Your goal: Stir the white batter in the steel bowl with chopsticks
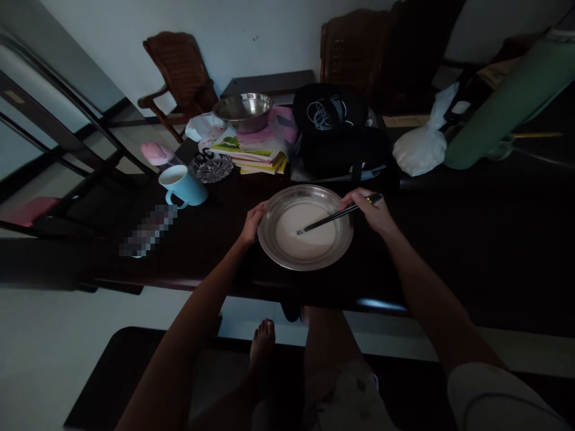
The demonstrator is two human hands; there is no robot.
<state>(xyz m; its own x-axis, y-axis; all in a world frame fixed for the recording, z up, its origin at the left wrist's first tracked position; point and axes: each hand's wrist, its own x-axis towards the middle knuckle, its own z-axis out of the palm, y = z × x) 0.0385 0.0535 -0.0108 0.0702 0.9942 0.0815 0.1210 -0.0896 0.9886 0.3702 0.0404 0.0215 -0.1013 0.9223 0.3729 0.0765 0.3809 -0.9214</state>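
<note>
A wide metal bowl [287, 261] stands on the dark table, holding a smooth off-white liquid [291, 236]. My left hand [254, 222] grips the bowl's left rim, its fingers closed along the edge. In my right hand [369, 208] is a pair of black chopsticks [330, 217], held at a slant over the bowl's right side. Their tips reach the middle of the liquid. Some of the right hand's fingers are hidden behind the chopsticks and near the rim.
A blue mug [186, 185] and a glass ashtray [211, 169] stand left of the bowl. Behind lie books [256, 158], a second metal bowl [244, 120] and black cases [344, 149]. A tied bag of white powder [420, 149] and a green cylinder [498, 108] occupy the right.
</note>
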